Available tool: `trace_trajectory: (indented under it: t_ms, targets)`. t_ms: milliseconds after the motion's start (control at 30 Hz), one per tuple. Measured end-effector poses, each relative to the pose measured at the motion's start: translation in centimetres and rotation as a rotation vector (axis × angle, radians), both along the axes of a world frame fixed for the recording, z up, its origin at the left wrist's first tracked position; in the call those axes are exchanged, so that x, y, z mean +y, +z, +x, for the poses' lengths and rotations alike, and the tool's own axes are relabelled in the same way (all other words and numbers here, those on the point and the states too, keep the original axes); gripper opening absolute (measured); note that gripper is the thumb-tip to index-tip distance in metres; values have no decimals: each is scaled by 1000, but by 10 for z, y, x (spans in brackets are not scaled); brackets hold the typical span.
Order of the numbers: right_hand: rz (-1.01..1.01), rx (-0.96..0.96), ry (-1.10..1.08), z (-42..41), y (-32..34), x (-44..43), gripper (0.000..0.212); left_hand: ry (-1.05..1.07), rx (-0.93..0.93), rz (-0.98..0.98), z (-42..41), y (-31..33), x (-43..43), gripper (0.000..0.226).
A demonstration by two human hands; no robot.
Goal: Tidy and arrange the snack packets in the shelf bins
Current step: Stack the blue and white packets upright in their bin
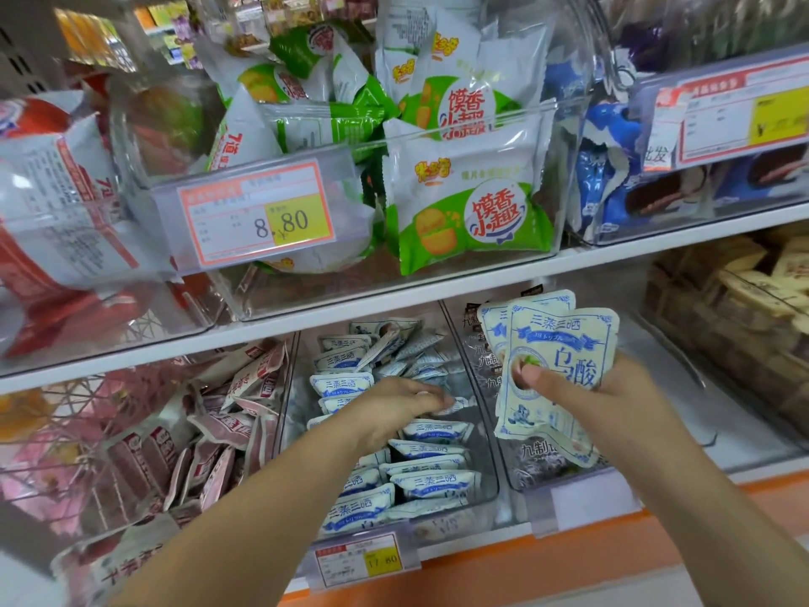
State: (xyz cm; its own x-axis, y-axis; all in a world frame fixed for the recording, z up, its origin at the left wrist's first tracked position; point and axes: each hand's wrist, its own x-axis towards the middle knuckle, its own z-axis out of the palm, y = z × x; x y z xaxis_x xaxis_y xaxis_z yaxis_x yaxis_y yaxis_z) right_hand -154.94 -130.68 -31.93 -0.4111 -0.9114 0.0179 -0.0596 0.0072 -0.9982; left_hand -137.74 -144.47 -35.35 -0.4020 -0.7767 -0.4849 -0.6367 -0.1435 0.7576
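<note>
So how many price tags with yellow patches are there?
3: the 8.80 tag, upper middle bin; a blurred tag, upper right bin; the 17.80 tag, lower middle bin. Others may be hidden.

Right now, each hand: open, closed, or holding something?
Left hand: fingers curled among the bin packets; grip cannot be told.
Right hand: holding several blue-and-white packets.

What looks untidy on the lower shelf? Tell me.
The white-and-blue packets at the back of the middle bin lie in a jumbled heap, while the front ones stand in neat rows. The pink packets to the left are tumbled every way too.
</note>
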Motion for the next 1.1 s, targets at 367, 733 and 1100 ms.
trace_trajectory:
  t_ms: [367, 733, 1100]
  targets:
    - [-9, 0, 22, 7, 6, 2, 10, 170, 156, -55, 12, 14, 13, 51]
    - [5, -1, 15, 5, 7, 3, 8, 271, 479, 23, 17, 18, 10, 92]
    - [3, -12, 19, 7, 7, 2, 8, 90, 80, -316, 11, 13, -2, 32]
